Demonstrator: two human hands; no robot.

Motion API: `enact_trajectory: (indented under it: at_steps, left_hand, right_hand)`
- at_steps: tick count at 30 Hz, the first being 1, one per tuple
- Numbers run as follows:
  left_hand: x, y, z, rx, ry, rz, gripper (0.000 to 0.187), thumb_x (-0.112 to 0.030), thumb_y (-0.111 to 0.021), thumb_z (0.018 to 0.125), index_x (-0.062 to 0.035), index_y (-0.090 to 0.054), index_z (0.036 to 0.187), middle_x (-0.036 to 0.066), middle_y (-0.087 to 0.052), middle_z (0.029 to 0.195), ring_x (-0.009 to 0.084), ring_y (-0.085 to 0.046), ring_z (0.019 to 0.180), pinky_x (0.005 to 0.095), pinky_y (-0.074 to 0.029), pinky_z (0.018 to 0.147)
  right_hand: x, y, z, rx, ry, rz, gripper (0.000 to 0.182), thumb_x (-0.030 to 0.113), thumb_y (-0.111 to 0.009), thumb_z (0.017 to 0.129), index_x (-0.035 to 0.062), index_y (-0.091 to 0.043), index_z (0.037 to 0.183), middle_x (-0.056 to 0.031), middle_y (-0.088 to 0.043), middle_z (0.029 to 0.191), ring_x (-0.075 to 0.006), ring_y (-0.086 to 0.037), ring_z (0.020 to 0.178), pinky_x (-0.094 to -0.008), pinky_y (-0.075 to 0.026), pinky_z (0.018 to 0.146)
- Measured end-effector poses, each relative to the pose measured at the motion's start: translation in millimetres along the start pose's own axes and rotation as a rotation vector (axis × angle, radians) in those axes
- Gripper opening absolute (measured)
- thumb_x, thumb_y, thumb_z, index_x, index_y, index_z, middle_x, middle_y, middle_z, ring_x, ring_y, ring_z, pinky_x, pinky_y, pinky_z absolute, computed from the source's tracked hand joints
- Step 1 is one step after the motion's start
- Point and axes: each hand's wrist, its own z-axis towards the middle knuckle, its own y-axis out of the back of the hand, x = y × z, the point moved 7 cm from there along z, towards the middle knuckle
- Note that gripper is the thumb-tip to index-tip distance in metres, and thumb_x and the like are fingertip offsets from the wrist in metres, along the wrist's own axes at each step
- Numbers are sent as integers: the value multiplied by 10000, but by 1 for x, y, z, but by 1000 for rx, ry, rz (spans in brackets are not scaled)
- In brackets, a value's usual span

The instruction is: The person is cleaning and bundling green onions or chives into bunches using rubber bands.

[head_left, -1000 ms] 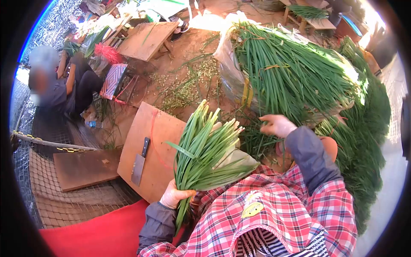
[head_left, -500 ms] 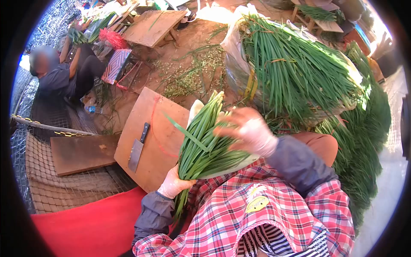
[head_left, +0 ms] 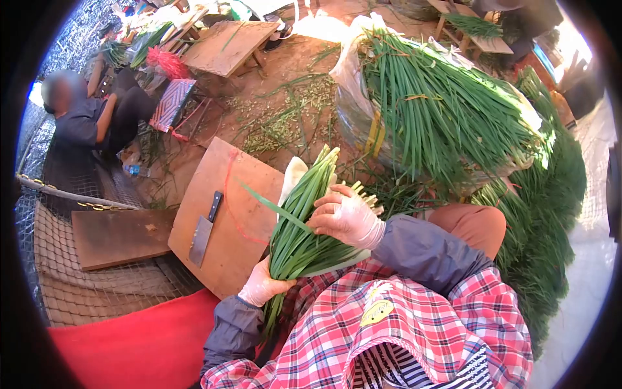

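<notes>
- The big heap of long green stalks [head_left: 453, 107], tied in places, lay in clear plastic beyond the right arm.
- The wooden worktop [head_left: 234, 256] sat tilted in view, left of the bunch.
- The loose bunch of green stalks [head_left: 295, 236] was held before the person, its cut ends pointing away.
- The cleaver [head_left: 203, 235] lay flat on the worktop, untouched.
- The right hand [head_left: 345, 217] bent its fingers over the bunch's upper part; whether it gripped, I couldn't tell.
- The left hand [head_left: 263, 284] was clamped around the bunch's leafy end.
</notes>
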Motion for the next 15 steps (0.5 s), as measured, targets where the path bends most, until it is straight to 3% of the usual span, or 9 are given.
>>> enact_trajectory:
  at_steps: [1, 4, 6, 7, 9, 10, 12, 13, 15]
  left_hand:
    - [3, 1, 1, 8, 21, -8, 494, -14, -707, 672, -15, -528, 1132, 28, -609, 1006, 113, -557, 891, 266, -453, 817]
    - [4, 5, 0, 16, 49, 1, 480, -12, -706, 677, -13, -531, 1125, 27, -612, 1000, 111, -560, 883, 267, -457, 813]
    - [0, 4, 0, -5, -5, 35, 472, -9, -702, 682, -8, -531, 1121, 27, -614, 994, 107, -560, 880, 268, -459, 810]
    - [-1, 4, 0, -20, -32, 46, 456, 2, -694, 684, -9, -536, 1112, 31, -615, 989, 108, -562, 871, 264, -460, 790]
    - [-3, 5, 0, -54, -90, 70, 426, 24, -677, 689, -12, -546, 1093, 39, -616, 980, 108, -565, 853, 257, -461, 751]
    - [2, 6, 1, -51, -94, 85, 431, 22, -676, 691, -10, -545, 1100, 42, -616, 1002, 112, -562, 887, 264, -456, 781]
    - [16, 14, 3, -48, -97, 125, 442, 19, -676, 695, -7, -542, 1115, 49, -614, 1045, 121, -555, 954, 278, -446, 841]
    - [10, 11, 2, -56, -105, 127, 451, 10, -681, 701, -1, -537, 1129, 54, -621, 1051, 121, -567, 955, 281, -452, 846]
    - [6, 10, 1, -132, -166, 323, 513, -39, -692, 677, -16, -530, 1163, 79, -646, 994, 132, -596, 899, 280, -469, 798]
  right_hand:
    - [-1, 4, 2, -55, 55, -17, 247, 281, -668, 772, 125, -641, 961, -26, -628, 921, -215, -590, 947, -408, -415, 907]
    - [-53, 9, -10, -211, -621, 1216, 221, 239, -645, 826, 47, -622, 932, -42, -628, 890, -151, -597, 779, -311, -487, 705]
    - [-94, 58, -23, -625, -785, 1228, 216, 193, -614, 861, -8, -603, 940, -48, -614, 833, -101, -516, 603, -238, -436, 531]
    - [-121, 72, -33, -682, -795, 1232, 230, 204, -572, 888, 10, -615, 1003, -21, -596, 716, -101, -495, 525, -241, -431, 516]
    - [-171, 106, -65, -871, -765, 1231, 256, 190, -594, 868, 13, -605, 1053, 8, -568, 694, -60, -424, 512, -210, -388, 495]
    - [-194, 120, -80, -665, -884, 849, 365, 248, -641, 815, 28, -591, 1101, -47, -622, 751, -143, -548, 601, -273, -457, 573]
    - [-185, 110, -73, 45, -873, -353, 480, 345, -673, 748, 47, -588, 1115, -115, -659, 871, -256, -626, 804, -356, -489, 718]
    - [-150, 114, -48, 100, -849, -514, 530, 418, -675, 713, 60, -605, 1099, -147, -649, 982, -319, -598, 964, -399, -466, 830]
    - [-119, 86, -27, 52, -805, 63, 480, 374, -685, 732, 40, -627, 1072, -140, -659, 975, -259, -628, 909, -353, -481, 796]
